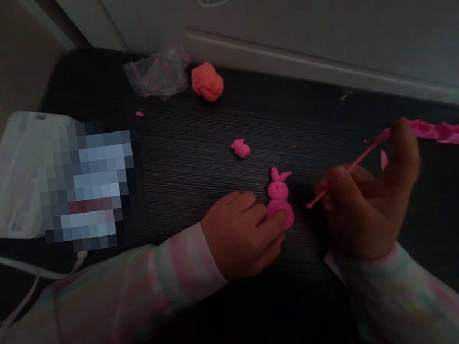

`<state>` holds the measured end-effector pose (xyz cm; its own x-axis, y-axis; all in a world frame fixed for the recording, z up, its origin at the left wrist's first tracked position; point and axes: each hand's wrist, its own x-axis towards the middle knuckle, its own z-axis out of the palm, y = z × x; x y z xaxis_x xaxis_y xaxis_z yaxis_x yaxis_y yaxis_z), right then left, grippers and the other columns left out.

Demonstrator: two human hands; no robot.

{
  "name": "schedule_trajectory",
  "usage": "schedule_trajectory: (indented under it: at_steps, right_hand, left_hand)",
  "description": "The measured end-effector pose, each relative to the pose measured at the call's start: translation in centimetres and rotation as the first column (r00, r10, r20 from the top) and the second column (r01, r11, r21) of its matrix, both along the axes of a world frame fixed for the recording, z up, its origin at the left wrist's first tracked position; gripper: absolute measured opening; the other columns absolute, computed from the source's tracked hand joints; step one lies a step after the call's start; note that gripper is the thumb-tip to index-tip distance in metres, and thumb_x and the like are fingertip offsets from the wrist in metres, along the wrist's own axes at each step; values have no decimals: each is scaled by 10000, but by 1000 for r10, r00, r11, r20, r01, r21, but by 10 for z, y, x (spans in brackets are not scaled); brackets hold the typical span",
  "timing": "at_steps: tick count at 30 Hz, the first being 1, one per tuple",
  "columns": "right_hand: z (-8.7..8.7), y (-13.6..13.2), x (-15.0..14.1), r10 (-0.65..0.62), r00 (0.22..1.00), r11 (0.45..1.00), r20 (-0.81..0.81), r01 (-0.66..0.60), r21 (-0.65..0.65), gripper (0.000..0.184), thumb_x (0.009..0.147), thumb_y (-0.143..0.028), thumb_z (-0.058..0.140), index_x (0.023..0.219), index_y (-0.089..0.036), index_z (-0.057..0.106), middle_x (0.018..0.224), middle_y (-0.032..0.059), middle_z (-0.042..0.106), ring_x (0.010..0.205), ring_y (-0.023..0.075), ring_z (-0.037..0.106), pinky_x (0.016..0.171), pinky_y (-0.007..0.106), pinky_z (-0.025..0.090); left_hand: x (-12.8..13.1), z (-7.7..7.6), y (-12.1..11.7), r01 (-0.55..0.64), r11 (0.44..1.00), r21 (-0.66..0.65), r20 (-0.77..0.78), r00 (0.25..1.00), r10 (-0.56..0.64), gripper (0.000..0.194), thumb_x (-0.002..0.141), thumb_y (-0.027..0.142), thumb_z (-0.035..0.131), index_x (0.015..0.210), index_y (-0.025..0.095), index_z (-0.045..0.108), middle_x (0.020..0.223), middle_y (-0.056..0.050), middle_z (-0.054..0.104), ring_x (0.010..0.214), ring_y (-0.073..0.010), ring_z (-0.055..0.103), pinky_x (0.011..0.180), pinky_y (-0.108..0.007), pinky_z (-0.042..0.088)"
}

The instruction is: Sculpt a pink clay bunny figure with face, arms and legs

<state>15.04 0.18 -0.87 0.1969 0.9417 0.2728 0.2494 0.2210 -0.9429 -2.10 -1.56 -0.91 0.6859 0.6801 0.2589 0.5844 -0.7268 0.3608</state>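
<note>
A small pink clay rabbit [277,191] with two pointed ears and a round body lies on the dark table. My left hand [242,235] steadies it, fingers closed against its lower body and partly covering it. To the right, my right hand [364,205] grips a thin pink modelling tool [365,154], its small tip pointing down and left, a short way from the rabbit. Behind my right index finger is a wavy pink strip [450,132]; whether it joins the tool I cannot tell.
A pink clay lump [241,148] lies beyond the rabbit. Farther back are an orange clay ball [207,82] and a clear plastic bag [159,74]. At left stand a white device [13,172] with a cable and a blurred-out item [98,183]. A pale panel [299,27] borders the table's back.
</note>
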Motion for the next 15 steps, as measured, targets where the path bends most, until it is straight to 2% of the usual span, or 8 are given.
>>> schedule_trajectory:
  at_steps: [3, 5, 7, 10, 15]
  right_hand:
    - [4, 0, 8, 113, 987, 991, -114, -120, -59, 279, 808, -194, 454, 1061, -282, 532, 633, -26, 571, 404, 96, 460, 357, 247, 365]
    - [8, 0, 10, 201, 959, 972, -201, -220, -79, 192, 819, -243, 425, 923, -231, 587, 715, 10, 619, 475, 118, 533, 382, 259, 398]
    - [13, -3, 10, 240, 937, 958, -255, -271, -92, 139, 791, -218, 482, 891, -220, 577, 769, 17, 643, 540, 133, 573, 420, 263, 427]
    - [15, -10, 5, 194, 954, 962, -228, -230, -145, 155, 789, -144, 501, 909, -215, 568, 723, -1, 638, 560, 120, 564, 470, 257, 437]
    - [6, -26, 6, 135, 988, 978, -71, -144, -148, 159, 824, -215, 476, 899, -207, 616, 638, -7, 562, 592, 116, 518, 535, 275, 440]
  left_hand:
    - [0, -2, 0, -16, 1000, 1, -31, 999, 16, 257, 802, 275, 392, 965, 160, 556, 653, -25, 552, 615, -160, 467, 549, -315, 355]
    - [1, -2, 0, -27, 1000, 9, -41, 999, 27, 269, 799, 266, 397, 992, 153, 546, 645, -26, 547, 618, -163, 471, 546, -315, 362]
    - [1, -2, 0, -34, 999, 17, -36, 999, 35, 277, 795, 263, 405, 1006, 148, 541, 636, -24, 544, 611, -162, 470, 536, -315, 364]
    - [0, -1, 1, -35, 999, 14, -21, 999, 36, 284, 790, 266, 420, 1015, 141, 540, 631, -21, 547, 608, -161, 470, 526, -316, 370]
    - [0, -1, 2, -33, 999, -18, 0, 999, 33, 256, 786, 267, 439, 970, 140, 563, 611, -12, 538, 597, -161, 462, 514, -323, 373]
